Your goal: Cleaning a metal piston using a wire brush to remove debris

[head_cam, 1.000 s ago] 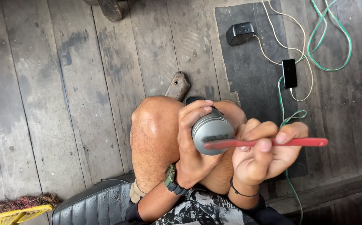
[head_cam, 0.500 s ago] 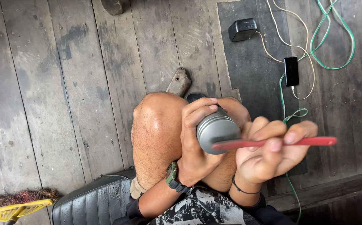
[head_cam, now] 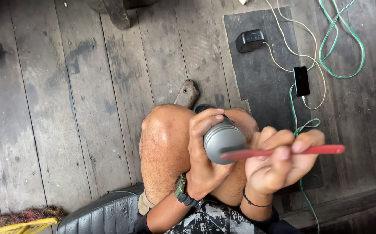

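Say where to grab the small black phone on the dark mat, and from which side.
Pinch the phone across its two long edges, coming straight down from above. It lies flat, so only its edges offer purchase. Take the half near the black box; a white cable plugs into the end nearer the right hand, and a green cable lies beside.

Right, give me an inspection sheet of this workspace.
Surface: worn grey plank floor with a dark mat.
Job's things: grey metal cylinder; red flat tool, its tip against the cylinder's end.
Clutter: small black box, phone, brush with yellow handle.
Hands: left hand grips the cylinder; right hand holds the tool.
Cables: green cable, cream cable.
Surroundings: black padded seat.
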